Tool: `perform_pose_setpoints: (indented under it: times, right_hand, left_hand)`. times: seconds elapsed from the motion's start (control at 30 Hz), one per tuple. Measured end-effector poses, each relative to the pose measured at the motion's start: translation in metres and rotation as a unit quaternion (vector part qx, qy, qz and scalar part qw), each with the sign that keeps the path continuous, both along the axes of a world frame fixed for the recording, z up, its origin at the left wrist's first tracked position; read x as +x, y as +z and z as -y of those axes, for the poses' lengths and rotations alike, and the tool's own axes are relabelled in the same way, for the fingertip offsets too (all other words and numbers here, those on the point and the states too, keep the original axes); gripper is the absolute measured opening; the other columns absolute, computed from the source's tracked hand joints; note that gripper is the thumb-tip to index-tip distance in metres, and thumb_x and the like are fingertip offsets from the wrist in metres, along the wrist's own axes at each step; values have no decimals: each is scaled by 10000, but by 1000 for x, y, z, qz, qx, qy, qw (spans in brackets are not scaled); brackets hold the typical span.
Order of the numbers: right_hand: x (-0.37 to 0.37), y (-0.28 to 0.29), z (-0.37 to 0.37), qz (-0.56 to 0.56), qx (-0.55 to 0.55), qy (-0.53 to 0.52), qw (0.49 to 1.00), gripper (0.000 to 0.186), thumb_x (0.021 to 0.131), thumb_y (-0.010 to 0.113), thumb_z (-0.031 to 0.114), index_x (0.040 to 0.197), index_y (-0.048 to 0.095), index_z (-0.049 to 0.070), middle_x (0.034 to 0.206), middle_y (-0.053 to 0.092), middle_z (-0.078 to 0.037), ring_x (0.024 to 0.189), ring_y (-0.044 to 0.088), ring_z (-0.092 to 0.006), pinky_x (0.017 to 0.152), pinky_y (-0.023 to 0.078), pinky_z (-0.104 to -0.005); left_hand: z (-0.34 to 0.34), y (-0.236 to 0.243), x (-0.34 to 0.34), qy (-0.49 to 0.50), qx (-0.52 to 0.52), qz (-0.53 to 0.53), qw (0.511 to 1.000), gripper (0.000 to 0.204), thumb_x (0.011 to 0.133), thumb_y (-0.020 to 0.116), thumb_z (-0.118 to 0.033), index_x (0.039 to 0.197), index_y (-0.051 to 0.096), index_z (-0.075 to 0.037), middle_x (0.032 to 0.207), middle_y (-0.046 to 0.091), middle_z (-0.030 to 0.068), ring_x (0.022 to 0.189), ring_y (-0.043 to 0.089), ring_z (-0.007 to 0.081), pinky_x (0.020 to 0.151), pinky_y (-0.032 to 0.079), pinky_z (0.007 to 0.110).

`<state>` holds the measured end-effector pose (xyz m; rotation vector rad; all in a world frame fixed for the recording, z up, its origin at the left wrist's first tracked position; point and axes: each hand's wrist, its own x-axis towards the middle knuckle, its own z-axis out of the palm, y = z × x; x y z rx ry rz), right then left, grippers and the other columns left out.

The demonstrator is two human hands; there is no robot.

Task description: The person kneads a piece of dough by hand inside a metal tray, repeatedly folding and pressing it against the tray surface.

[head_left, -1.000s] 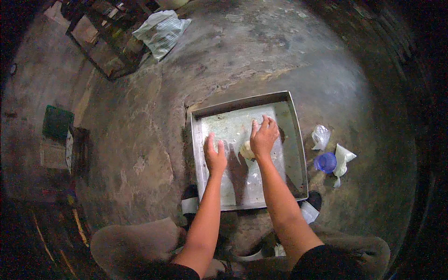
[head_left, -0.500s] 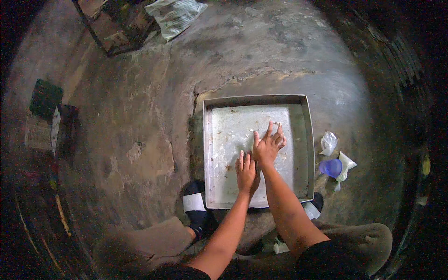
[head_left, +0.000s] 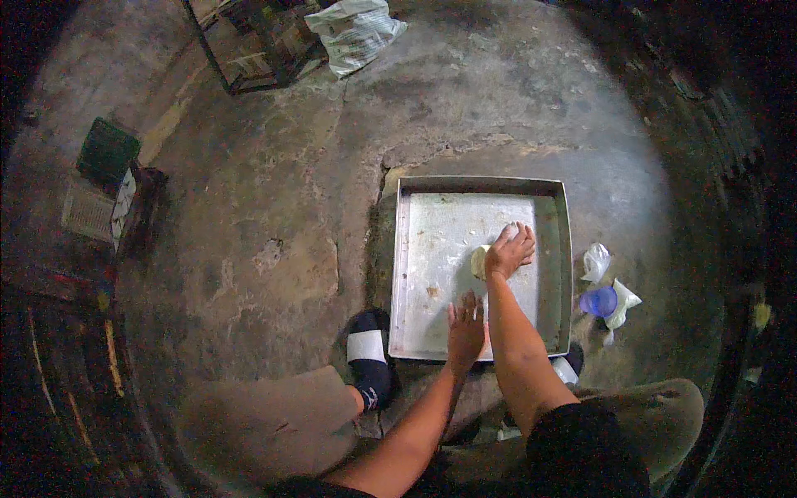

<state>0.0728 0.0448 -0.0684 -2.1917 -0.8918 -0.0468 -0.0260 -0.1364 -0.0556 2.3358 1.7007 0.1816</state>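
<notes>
A square metal tray (head_left: pixel 398 274) lies on the floor between my feet, with small flecks and patches on its bottom. My right hand (head_left: pixel 510 249) is curled over a pale lump of dough (head_left: pixel 479 261) in the tray's right half, partly hiding it. Nearer to me, my left hand (head_left: pixel 466 324) is open over the tray bottom, fingers stretched out, holding nothing.
Right of the tray are a small plastic bag (head_left: pixel 596 259), a blue container (head_left: pixel 598 301) and a bag of white stuff (head_left: pixel 624 299). A white sack (head_left: pixel 355 37) and dark metal frame (head_left: pixel 224 62) stand behind; a green crate (head_left: pixel 106 149) is far left.
My right hand's fingers have gone from spread to curled over the dough. My left hand has moved back toward the near rim. The whole view has shifted, the tray appearing further right.
</notes>
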Motion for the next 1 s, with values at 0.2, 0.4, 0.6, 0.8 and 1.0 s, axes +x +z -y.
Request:
perform_pose_setpoints:
  times: [0.2, 0.4, 0.6, 0.8, 1.0]
  right_hand:
    - [-15, 14, 35, 26, -17, 145, 989, 450, 886, 597, 385, 1264, 567, 142, 1347, 498, -141, 1242, 442, -355, 1018, 342, -520]
    - [-37, 1, 87, 153, -145, 279, 937, 501, 843, 648, 289, 1323, 546, 186, 1439, 426, -170, 1305, 390, -427, 1088, 327, -476]
    - [-14, 10, 84, 130, -185, 340, 913, 525, 821, 617, 168, 1338, 527, 172, 1396, 445, -215, 1200, 467, -467, 1013, 409, -479]
    - [-6, 14, 85, 114, -193, 375, 899, 565, 798, 586, 97, 1354, 509, 154, 1349, 482, -222, 1088, 535, -436, 909, 471, -461]
    - [-15, 39, 65, -40, -115, 367, 922, 557, 818, 571, 35, 1365, 490, 106, 1227, 581, -222, 1045, 590, -393, 894, 486, -442]
  left_hand:
    - [14, 17, -14, 164, -31, -15, 986, 810, 900, 488, -497, 1474, 241, 18, 1564, 97, 250, 1453, 119, 380, 1129, 112, 603]
    - [22, 3, -25, 144, -106, -75, 981, 833, 904, 458, -529, 1480, 221, 24, 1564, 82, 254, 1453, 101, 394, 1134, 90, 606]
    - [-15, -2, -43, 245, -41, 51, 967, 809, 870, 604, -330, 1449, 228, 92, 1545, 115, 273, 1421, 196, 402, 1160, 170, 485]
    - [-62, -1, -64, 244, 21, 42, 969, 823, 868, 616, -320, 1399, 234, 180, 1529, 94, 321, 1434, 150, 405, 1172, 137, 468]
    - [-70, -81, -33, 188, 96, 22, 977, 538, 1010, 374, -228, 1474, 238, 8, 1482, 314, 257, 1362, 325, 401, 1129, 281, 441]
